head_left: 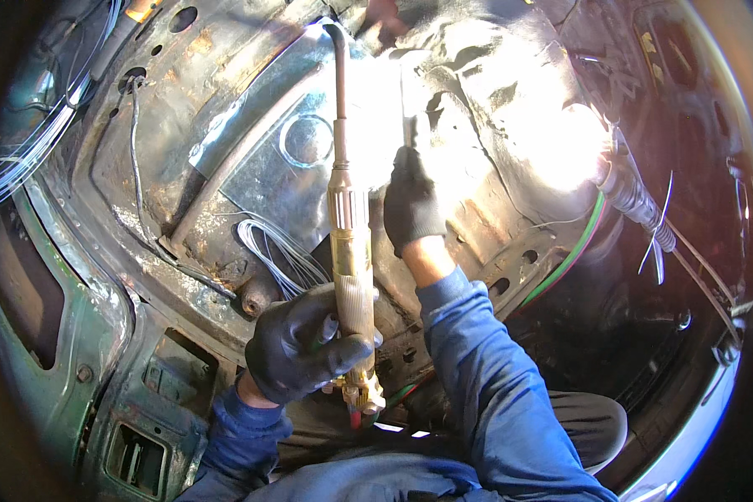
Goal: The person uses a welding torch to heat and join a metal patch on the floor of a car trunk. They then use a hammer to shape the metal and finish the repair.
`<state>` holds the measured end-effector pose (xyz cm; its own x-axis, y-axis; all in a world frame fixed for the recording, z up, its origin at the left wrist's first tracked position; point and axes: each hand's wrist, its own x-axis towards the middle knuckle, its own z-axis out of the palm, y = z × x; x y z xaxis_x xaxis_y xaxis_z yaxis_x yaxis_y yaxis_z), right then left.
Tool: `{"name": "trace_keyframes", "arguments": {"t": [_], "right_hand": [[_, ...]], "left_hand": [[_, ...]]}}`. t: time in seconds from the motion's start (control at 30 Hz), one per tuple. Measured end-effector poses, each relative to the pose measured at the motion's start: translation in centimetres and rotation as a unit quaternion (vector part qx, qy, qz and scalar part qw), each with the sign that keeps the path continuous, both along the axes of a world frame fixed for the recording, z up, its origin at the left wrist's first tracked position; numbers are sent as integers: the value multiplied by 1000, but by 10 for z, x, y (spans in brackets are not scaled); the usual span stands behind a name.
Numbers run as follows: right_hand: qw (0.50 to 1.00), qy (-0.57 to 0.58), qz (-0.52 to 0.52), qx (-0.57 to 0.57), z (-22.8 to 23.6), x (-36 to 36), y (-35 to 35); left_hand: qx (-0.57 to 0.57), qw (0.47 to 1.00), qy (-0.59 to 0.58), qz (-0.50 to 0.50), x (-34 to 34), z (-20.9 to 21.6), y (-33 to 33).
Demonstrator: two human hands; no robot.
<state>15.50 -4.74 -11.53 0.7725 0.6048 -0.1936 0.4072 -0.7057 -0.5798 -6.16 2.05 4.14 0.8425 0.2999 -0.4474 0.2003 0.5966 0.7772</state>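
My left hand (297, 343), in a black glove, is wrapped round the knurled brass handle of a gas torch (351, 251). The torch stands nearly upright in view, its dark bent tube pointing away from me and its valve end toward my lap. To its right, my right hand (412, 201), also gloved in black, is closed with its fingers pointing away. A thin straight rod (406, 92) extends from those fingers into the glare. Beyond the torch lies a shiny sheet metal patch (268, 125) with a circle marked on it, set against a worn metal panel (201, 63).
A bright work lamp (623, 180) glares at the right, washing out nearby metal. Green and red hoses (573, 251) run beside it. A coil of pale wire (280, 251) lies left of the torch; more wires (38, 155) hang far left. Green bodywork (50, 293) borders the left side.
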Motion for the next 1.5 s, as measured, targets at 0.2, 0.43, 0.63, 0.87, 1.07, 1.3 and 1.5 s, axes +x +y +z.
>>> {"name": "trace_keyframes", "arguments": {"t": [0.2, 0.43, 0.63, 0.87, 1.07, 1.3, 1.5], "right_hand": [[978, -135, 145, -64, 10, -12, -11], [996, -40, 34, -66, -17, -5, -5], [1000, 25, -18, 3, 6, -6, -11], [991, 106, -67, -45, 46, -10, 11], [999, -26, 7, -44, 6, 6, -2], [983, -175, 54, -18, -24, 6, -21], [992, -119, 42, 27, -51, 7, -31]], "left_hand": [[-25, 1000, 10, -1, -4, 3, -1], [-11, 999, 30, 13, -2, 0, -5], [3, 998, 53, 30, 1, 2, -7], [32, 999, 28, 27, -5, -2, -3], [27, 999, 34, 15, 1, -2, -4], [5, 1000, 5, -6, -3, -3, -1], [-8, 1000, 0, -18, 1, 1, 0]]}}
